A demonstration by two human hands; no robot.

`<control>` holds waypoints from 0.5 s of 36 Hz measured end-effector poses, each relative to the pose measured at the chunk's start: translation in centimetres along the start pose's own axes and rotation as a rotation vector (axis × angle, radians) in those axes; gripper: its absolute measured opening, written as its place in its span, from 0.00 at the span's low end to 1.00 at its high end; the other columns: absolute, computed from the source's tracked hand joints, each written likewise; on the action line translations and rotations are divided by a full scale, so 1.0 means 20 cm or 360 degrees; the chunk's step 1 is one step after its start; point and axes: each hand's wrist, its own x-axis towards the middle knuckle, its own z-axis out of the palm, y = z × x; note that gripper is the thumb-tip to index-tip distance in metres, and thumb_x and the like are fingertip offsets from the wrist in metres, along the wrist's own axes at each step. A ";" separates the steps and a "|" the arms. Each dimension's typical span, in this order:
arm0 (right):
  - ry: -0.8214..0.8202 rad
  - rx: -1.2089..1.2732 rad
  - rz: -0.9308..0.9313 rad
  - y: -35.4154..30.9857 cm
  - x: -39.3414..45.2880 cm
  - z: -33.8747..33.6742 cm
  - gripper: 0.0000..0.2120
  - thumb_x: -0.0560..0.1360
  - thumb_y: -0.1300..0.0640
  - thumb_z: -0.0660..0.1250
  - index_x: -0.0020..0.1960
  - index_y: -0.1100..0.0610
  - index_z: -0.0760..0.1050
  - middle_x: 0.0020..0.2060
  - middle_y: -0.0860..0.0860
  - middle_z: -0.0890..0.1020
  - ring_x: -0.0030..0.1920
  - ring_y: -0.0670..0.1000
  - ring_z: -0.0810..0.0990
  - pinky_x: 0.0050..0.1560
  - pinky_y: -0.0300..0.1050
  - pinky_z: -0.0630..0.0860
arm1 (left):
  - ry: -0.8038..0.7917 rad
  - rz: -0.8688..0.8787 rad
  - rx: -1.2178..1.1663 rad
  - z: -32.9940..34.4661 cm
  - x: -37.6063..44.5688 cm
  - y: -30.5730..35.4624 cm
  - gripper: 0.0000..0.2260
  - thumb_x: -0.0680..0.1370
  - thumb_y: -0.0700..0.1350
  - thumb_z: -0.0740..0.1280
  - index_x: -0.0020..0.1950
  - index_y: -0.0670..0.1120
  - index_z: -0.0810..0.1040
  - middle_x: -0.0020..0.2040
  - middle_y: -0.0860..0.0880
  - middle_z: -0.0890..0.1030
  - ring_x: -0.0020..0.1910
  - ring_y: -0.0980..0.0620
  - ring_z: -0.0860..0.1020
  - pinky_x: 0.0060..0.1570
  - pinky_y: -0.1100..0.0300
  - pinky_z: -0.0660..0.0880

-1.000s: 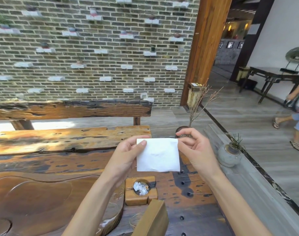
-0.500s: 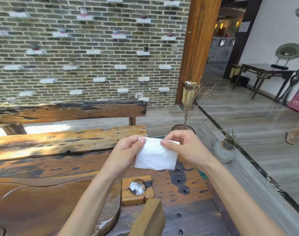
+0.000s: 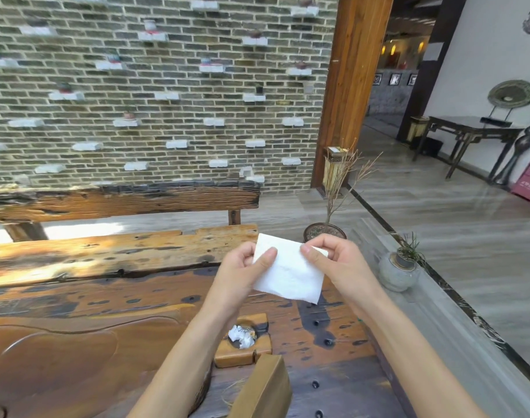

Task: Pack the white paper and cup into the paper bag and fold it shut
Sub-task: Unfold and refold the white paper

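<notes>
The white paper (image 3: 289,274) hangs in the air above the wooden table (image 3: 107,297), pinched along its upper edge by the left hand (image 3: 242,274) and the right hand (image 3: 336,267), thumbs in front, fingers behind. Neither cup nor paper bag can be picked out for certain, though a tan shape at the bottom edge might be the bag. So packing looks barely begun: all 3 steps remain, paper in, cup in, top folded.
</notes>
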 end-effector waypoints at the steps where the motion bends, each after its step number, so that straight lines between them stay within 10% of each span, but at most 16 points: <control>1: 0.0025 0.0055 0.0024 0.01 -0.01 0.01 0.07 0.77 0.56 0.70 0.43 0.58 0.80 0.37 0.52 0.83 0.38 0.49 0.81 0.35 0.43 0.76 | 0.0057 0.0023 0.0024 0.03 0.00 -0.01 0.10 0.79 0.47 0.68 0.54 0.42 0.80 0.48 0.45 0.87 0.45 0.50 0.84 0.42 0.58 0.79; 8: 0.0621 0.0478 0.0194 0.07 -0.03 0.17 0.08 0.78 0.56 0.69 0.49 0.61 0.81 0.42 0.55 0.86 0.41 0.50 0.83 0.42 0.50 0.80 | 0.0450 0.0207 0.0102 0.22 0.02 -0.08 0.18 0.76 0.56 0.66 0.47 0.40 0.75 0.45 0.37 0.81 0.39 0.49 0.77 0.39 0.52 0.72; 18: 0.0832 -0.0227 -0.0291 0.11 -0.03 0.19 0.17 0.81 0.55 0.63 0.34 0.49 0.68 0.23 0.39 0.75 0.25 0.38 0.72 0.25 0.29 0.62 | 0.0604 0.0308 -0.0045 0.20 0.03 -0.16 0.19 0.79 0.57 0.63 0.43 0.41 0.74 0.39 0.32 0.78 0.36 0.49 0.73 0.37 0.54 0.67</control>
